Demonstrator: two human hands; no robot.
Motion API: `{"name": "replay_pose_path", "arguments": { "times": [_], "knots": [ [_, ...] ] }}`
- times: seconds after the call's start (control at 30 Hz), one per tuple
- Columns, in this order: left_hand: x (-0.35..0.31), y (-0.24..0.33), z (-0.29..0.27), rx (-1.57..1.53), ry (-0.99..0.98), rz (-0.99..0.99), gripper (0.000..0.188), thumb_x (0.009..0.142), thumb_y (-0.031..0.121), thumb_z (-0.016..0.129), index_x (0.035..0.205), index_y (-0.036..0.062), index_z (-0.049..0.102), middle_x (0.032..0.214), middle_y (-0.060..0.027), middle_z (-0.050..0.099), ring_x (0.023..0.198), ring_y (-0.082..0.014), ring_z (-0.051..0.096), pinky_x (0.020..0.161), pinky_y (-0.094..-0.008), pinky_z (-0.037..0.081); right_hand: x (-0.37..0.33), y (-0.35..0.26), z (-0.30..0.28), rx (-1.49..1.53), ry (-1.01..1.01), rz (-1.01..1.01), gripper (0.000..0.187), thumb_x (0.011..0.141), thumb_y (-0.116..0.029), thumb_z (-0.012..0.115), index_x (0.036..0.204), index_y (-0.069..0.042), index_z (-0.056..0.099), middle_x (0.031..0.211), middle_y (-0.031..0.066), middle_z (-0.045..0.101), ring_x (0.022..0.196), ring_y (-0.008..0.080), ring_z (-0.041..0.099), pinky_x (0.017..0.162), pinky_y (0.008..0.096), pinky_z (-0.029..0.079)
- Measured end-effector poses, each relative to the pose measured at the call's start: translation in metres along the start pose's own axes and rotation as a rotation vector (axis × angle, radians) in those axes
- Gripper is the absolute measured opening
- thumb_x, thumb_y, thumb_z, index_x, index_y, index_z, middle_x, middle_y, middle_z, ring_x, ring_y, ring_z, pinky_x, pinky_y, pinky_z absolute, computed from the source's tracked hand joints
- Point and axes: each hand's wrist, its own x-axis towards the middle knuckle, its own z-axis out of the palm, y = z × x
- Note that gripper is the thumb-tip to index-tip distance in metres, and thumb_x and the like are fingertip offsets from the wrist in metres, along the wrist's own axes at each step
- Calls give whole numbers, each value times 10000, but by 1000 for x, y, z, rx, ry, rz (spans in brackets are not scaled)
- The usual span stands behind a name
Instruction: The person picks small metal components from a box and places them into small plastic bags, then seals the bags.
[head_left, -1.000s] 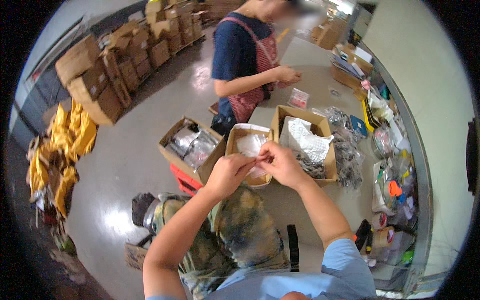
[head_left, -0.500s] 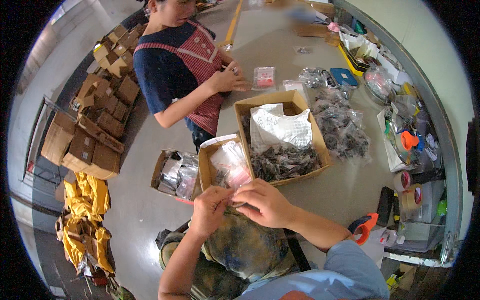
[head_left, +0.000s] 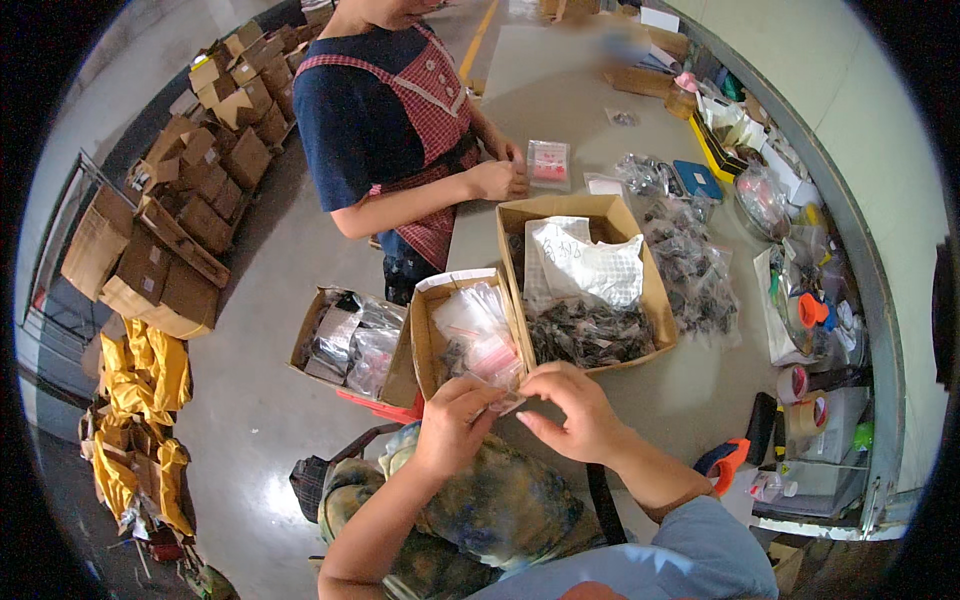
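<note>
My left hand (head_left: 455,425) pinches a small clear plastic bag (head_left: 510,403) above my lap, at the near edge of a carton. Just right of it, my right hand (head_left: 578,412) has its thumb and forefinger apart around the bag's free end, with no visible grip. In front stands a narrow cardboard box (head_left: 425,345) of clear and pink-striped zip bags (head_left: 490,350). To its right, a larger cardboard box (head_left: 660,300) contains dark small bagged parts (head_left: 590,335) and a white sheet-like bag (head_left: 585,262). What is inside the pinched bag is too small to tell.
A co-worker in a red checked apron (head_left: 430,100) stands at the table's far left, hands near a pink-printed packet (head_left: 549,165). At left is a box of silvery bags (head_left: 350,340). Filled bags (head_left: 690,270), tape rolls (head_left: 805,412) and an orange tape dispenser (head_left: 725,465) lie right.
My right thumb and fingers have come away from the bag and spread. My left hand keeps its pinch. The view has shifted, and the co-worker's hands have moved toward the pink-printed packet.
</note>
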Motion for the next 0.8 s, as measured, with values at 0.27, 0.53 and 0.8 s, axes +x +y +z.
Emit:
{"name": "replay_pose_path", "arguments": {
  "times": [0.27,0.53,0.8],
  "knots": [
    [-15,-3,-7,136,-69,91,577,552,43,756,1105,15,591,1121,-149,548,1073,-320,531,911,-401,442,4,-7,9,-132,-452,-90,311,733,-329,712,883,-61,665,1026,123,592,1047,345,482,905,452,392],
    [-10,-11,7,135,-142,110,455,608,72,726,1015,22,530,909,-163,599,904,-357,569,878,-446,427,15,6,-8,165,-552,372,272,721,-313,720,846,-76,677,955,137,599,1027,334,509,842,422,441],
    [18,12,20,-222,-233,-51,563,692,80,750,1171,50,456,885,-115,594,832,-295,600,737,-376,496,-5,140,-66,-774,-371,403,131,811,-146,669,851,-44,598,1101,122,588,962,274,578,828,343,452]
  ]
}}
